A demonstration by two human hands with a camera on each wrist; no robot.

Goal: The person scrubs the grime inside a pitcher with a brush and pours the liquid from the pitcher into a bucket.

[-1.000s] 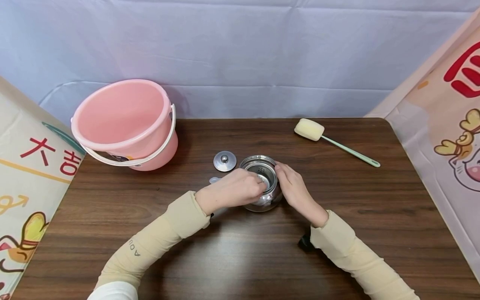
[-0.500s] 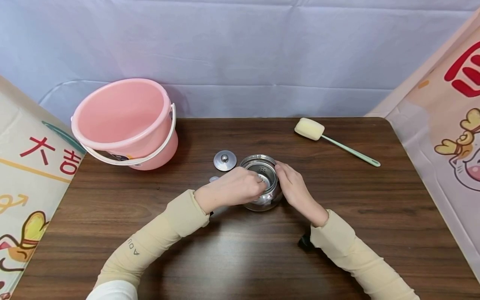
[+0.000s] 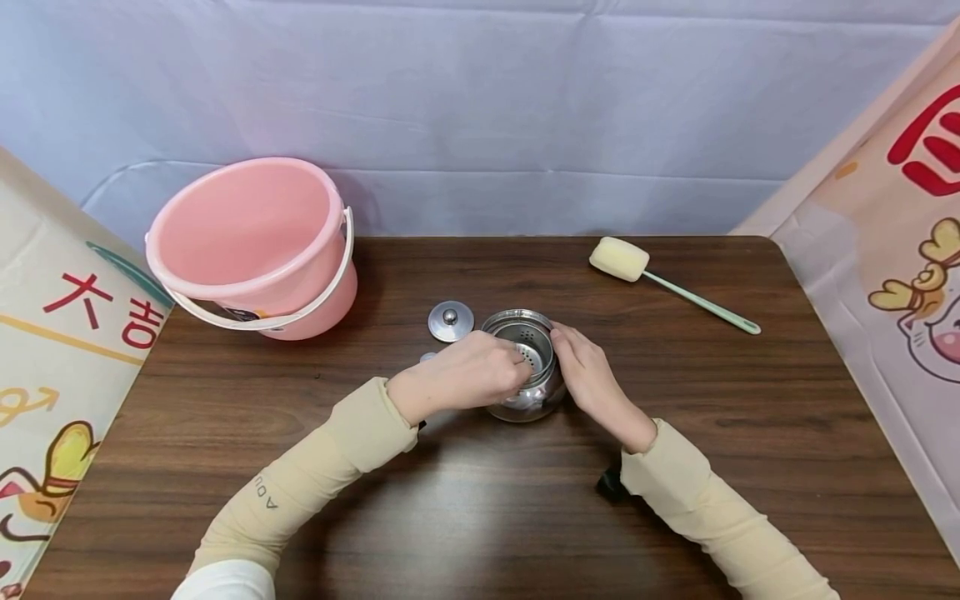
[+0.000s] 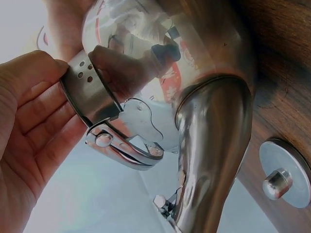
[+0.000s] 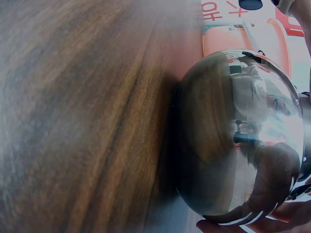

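Observation:
A shiny steel kettle point(image 3: 528, 407) stands on the table with its top uncovered. In its mouth sits a perforated metal strainer point(image 4: 90, 92). My left hand point(image 3: 480, 371) reaches over the kettle and pinches the strainer's rim between thumb and fingers; the left wrist view shows the strainer partly above the kettle's mouth. On the kettle's other side, my right hand point(image 3: 588, 379) rests against the body with its fingers extended. The kettle's spout point(image 4: 214, 136) points left, mostly under my left hand in the head view. A round lid with a knob point(image 3: 451, 317) lies behind the spout.
A pink bucket point(image 3: 251, 225) with a white handle stands at the back left of the wooden table point(image 3: 712, 400). At the back right lies a sponge brush point(image 3: 618, 259) with a pale green handle. Cloth hangs behind and printed sheets flank the table.
My left hand has shifted very slightly, and a little more of the strainer's holed inside shows. My right hand stays in place against the kettle.

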